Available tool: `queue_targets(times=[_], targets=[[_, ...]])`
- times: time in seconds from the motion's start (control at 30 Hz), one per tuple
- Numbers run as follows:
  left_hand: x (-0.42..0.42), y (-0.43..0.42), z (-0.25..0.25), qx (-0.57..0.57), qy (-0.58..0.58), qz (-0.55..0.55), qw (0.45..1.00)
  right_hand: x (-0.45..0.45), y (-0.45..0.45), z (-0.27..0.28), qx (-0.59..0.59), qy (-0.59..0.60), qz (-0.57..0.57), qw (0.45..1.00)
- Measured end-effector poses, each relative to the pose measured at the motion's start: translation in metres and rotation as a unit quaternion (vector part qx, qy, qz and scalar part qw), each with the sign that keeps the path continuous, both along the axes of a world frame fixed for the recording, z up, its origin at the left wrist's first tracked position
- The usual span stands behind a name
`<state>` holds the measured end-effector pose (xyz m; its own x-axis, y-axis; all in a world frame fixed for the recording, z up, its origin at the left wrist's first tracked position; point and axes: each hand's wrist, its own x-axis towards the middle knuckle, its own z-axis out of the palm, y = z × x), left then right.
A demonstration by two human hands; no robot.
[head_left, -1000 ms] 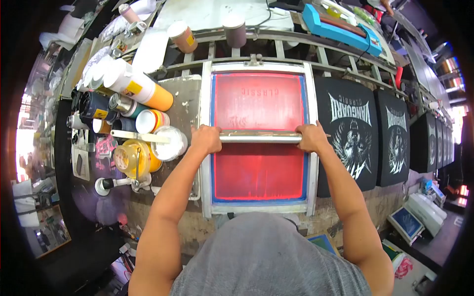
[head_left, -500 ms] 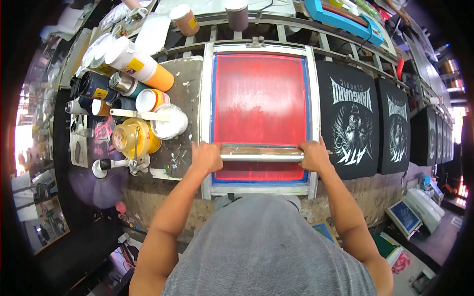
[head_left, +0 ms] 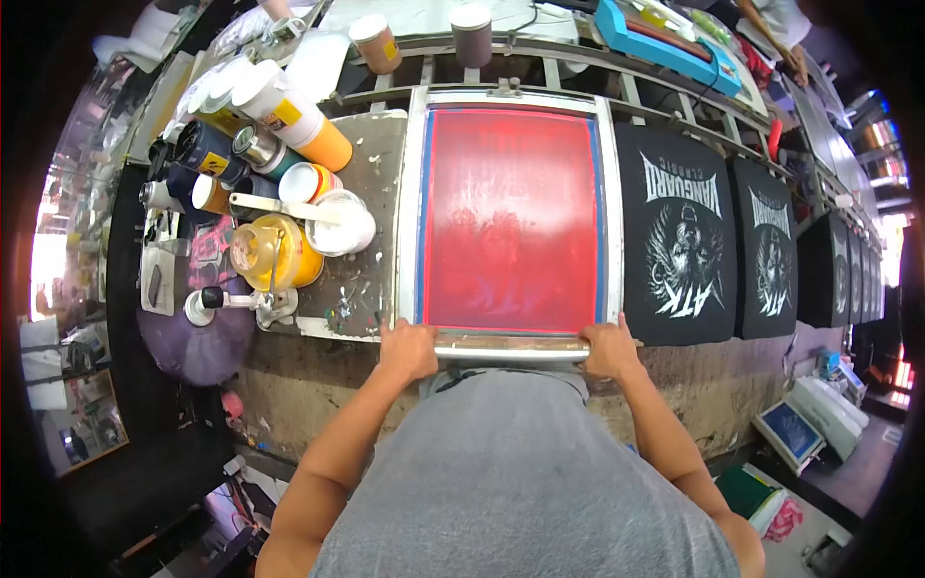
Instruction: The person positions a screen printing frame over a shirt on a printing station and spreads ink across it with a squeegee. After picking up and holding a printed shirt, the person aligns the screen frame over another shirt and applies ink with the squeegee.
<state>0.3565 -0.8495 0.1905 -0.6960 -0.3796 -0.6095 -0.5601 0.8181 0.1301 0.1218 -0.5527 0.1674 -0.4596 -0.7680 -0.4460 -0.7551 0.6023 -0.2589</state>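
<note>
A long squeegee (head_left: 511, 354) lies across the near end of a screen printing frame (head_left: 614, 212). My left hand (head_left: 408, 349) is closed round its left end, and my right hand (head_left: 611, 349) grips the right end. The frame holds a red mesh (head_left: 511, 212) bordered with blue tape; a faint "ATK" and figure design shows through it. Right of the frame lies a black printed shirt (head_left: 674, 231) with white "Vanguard Classic" and "ATK" lettering. What lies beneath the mesh is hidden.
At left stand an open tub of white ink (head_left: 342, 223) with a spatula (head_left: 279, 205) across it, a yellow tub (head_left: 299, 258) and several ink containers. More black shirts (head_left: 768, 241) line the right. Behind the frame runs a metal rail (head_left: 655, 91). Another person's arm (head_left: 776, 43) shows at upper right.
Both hands have drawn the squeegee toward my body, from the lower part of the mesh to the frame's near edge. The faint design is now more visible in the mesh.
</note>
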Motion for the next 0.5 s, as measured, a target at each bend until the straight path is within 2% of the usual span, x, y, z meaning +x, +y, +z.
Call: queue_targets(times=[0.03, 0.1, 0.17, 0.23, 0.27, 0.3, 0.33, 0.37, 0.43, 0.5], targets=[[-0.003, -0.003, -0.002, -0.002, 0.004, -0.003, 1.000, -0.004, 0.000, -0.001, -0.002, 0.004, -0.003, 1.000], [-0.022, -0.018, -0.001, -0.012, -0.041, -0.027, 0.999, -0.024, -0.021, 0.014, 0.106, -0.043, 0.037, 0.993], [-0.042, -0.036, 0.012, -0.030, -0.009, -0.040, 0.999, -0.043, -0.039, 0.014, 0.098, -0.055, 0.027, 0.993], [-0.039, -0.037, 0.005, -0.023, 0.005, -0.051, 0.998, -0.048, -0.038, 0.000, 0.003, 0.053, 0.011, 0.999], [-0.039, -0.042, -0.001, -0.065, 0.080, -0.061, 0.993, -0.044, -0.033, -0.001, 0.002, 0.053, 0.008, 0.999], [-0.038, -0.046, -0.006, -0.107, 0.157, -0.069, 0.979, -0.044, -0.029, 0.000, -0.118, 0.106, -0.008, 0.987], [-0.030, -0.046, -0.010, -0.113, 0.177, -0.053, 0.976, -0.046, -0.027, 0.001, -0.236, 0.157, -0.023, 0.959], [-0.020, -0.043, -0.012, -0.115, 0.179, -0.054, 0.976, -0.044, -0.021, 0.001, -0.238, 0.158, -0.024, 0.958], [0.012, -0.037, -0.024, -0.082, 0.316, 0.073, 0.943, -0.030, 0.007, -0.004, -0.336, 0.163, -0.200, 0.906], [0.053, -0.032, -0.056, -0.019, 0.368, 0.213, 0.905, -0.013, 0.047, -0.030, -0.282, 0.082, -0.387, 0.874]])
